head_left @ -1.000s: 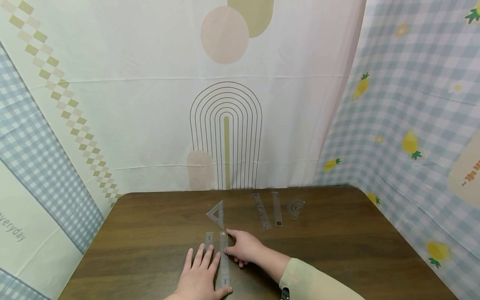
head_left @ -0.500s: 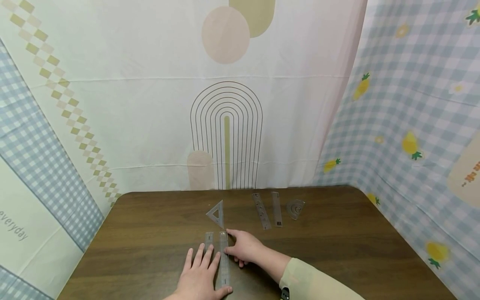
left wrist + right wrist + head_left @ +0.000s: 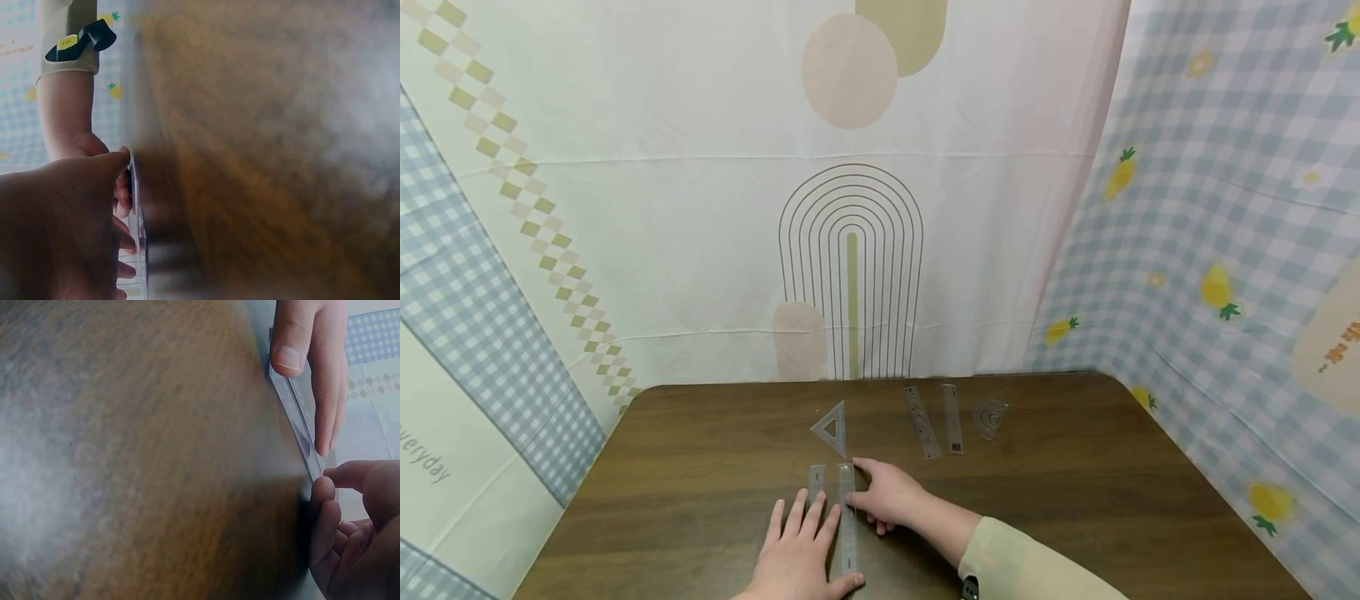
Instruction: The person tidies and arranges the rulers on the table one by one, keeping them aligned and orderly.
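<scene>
Two clear rulers lie side by side on the brown table in the head view. My left hand (image 3: 797, 550) lies flat with fingers spread, covering much of the left ruler (image 3: 817, 475). Its thumb rests on the near end of the right ruler (image 3: 848, 533). My right hand (image 3: 891, 496) holds that right ruler by its far right edge, thumb over the edge and index finger at the top corner. In the right wrist view, the thumb and fingertips of the right hand (image 3: 369, 512) meet at the ruler's end (image 3: 300, 431). The other fingers are curled.
Just beyond the rulers lies a clear set square (image 3: 833, 429). Farther right are a stencil ruler (image 3: 921, 422), another clear ruler (image 3: 952, 418) and a protractor (image 3: 990, 418). The wooden table (image 3: 1075, 500) ends at a patterned cloth backdrop (image 3: 985, 250).
</scene>
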The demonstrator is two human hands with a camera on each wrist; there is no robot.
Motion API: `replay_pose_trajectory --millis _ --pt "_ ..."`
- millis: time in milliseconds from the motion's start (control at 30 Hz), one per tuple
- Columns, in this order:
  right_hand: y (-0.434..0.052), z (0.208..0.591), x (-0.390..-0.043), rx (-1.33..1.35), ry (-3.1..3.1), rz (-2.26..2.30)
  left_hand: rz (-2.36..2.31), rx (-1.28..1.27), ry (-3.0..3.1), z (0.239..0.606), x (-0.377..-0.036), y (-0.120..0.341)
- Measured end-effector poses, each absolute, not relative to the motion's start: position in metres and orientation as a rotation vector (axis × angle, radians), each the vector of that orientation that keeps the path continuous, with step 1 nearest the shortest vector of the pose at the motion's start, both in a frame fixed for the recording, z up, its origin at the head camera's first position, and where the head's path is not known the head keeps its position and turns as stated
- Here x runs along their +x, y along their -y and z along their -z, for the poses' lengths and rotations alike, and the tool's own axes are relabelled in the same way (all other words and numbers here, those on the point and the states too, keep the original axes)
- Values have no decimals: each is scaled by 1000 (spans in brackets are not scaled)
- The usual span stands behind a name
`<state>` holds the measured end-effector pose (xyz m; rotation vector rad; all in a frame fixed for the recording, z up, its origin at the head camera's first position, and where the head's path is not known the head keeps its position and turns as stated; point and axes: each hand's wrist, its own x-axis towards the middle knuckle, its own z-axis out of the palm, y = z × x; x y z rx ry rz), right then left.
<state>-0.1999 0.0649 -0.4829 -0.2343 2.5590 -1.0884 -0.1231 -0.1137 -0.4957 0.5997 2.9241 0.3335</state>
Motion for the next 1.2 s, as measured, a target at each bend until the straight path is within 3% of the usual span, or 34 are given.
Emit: replay_pose_trajectory --millis 1200 --pt "-99 481 -186 -286 -2645 1333 -367 628 -3065 469 -132 98"
